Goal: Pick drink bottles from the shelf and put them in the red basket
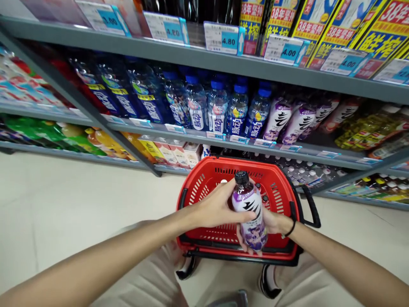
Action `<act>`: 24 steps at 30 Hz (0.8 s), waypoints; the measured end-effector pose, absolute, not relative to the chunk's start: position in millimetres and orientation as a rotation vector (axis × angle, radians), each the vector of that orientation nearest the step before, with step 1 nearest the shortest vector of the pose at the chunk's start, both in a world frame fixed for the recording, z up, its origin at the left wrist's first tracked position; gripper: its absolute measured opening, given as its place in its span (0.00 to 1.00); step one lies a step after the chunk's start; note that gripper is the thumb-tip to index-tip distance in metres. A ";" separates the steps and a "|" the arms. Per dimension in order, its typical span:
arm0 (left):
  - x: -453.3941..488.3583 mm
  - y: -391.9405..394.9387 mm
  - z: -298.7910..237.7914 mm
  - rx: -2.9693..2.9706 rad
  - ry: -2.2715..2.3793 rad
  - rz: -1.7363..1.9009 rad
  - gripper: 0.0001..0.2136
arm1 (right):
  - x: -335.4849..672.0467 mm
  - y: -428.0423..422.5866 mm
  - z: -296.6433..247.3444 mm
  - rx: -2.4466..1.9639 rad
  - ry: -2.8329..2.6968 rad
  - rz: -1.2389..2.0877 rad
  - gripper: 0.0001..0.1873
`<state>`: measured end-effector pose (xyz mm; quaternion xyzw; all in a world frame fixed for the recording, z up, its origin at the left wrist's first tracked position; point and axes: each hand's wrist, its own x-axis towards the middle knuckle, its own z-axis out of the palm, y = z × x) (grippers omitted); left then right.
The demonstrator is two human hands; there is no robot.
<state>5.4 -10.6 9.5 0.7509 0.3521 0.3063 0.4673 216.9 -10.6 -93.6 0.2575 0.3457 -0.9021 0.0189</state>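
Observation:
A drink bottle (pixel 252 217) with a black cap and a purple and white label is held above a red shopping basket (pixel 204 170). My left hand (pixel 220 204) grips it near the top, thumb across the label. Lower down, my right hand (pixel 271 219) cups the bottle from behind and below, its fingers partly hidden; a dark band circles that wrist. The bottle tilts slightly, its cap toward the shelf. Inside the basket, partly covered by my hands and the bottle, a few dark caps and a white one show.
Ahead stands a grey shelf rack (pixel 191 51) with price tags. Its middle shelf bears blue-capped bottles (pixel 217 106) and purple-labelled bottles (pixel 297 119). Yellow cartons (pixel 341 30) stand above. The basket's black handle (pixel 309 207) sticks out at right. My shoes are on the pale floor (pixel 64 213).

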 end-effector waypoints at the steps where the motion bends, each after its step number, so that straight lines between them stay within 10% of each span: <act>1: 6.4 -9.9 9.6 1.844 0.878 0.743 0.31 | 219.5 -10.2 -92.5 0.804 1.061 -2.799 0.46; 24: 14.7 -2.8 3.9 1.918 0.802 0.760 0.29 | 230.9 -22.4 -87.2 0.853 1.076 -2.799 0.52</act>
